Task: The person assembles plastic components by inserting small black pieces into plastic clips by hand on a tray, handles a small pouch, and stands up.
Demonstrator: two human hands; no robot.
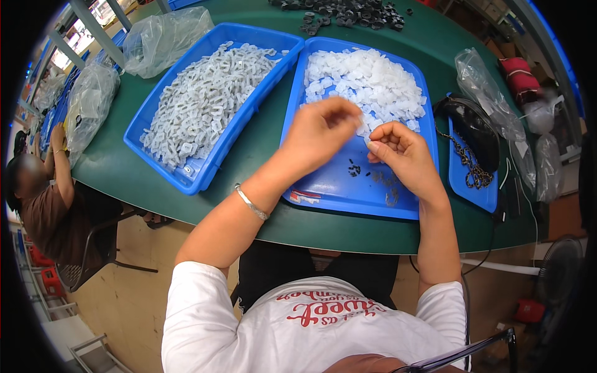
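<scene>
Both my hands meet over the middle of the right blue tray [336, 186]. My left hand [317, 133] has its fingers curled together; the fingertips are smeared by motion and what they hold is hard to see. Close beside it, my right hand [404, 152] pinches thumb and forefinger together on something tiny and pale that I cannot make out. Just behind the fingers spreads a heap of small white translucent plastic pieces [373, 74]. In front of them lie a few tiny black parts [354, 168] and some small greyish bits [392, 198].
At left, a second blue tray [205, 180] is heaped with clear-grey plastic parts [205, 99]. Black parts [354, 12] lie at the far edge. A small blue tray [479, 193] with a black chain-strap bag [472, 127] stands right. Another person [53, 205] sits left.
</scene>
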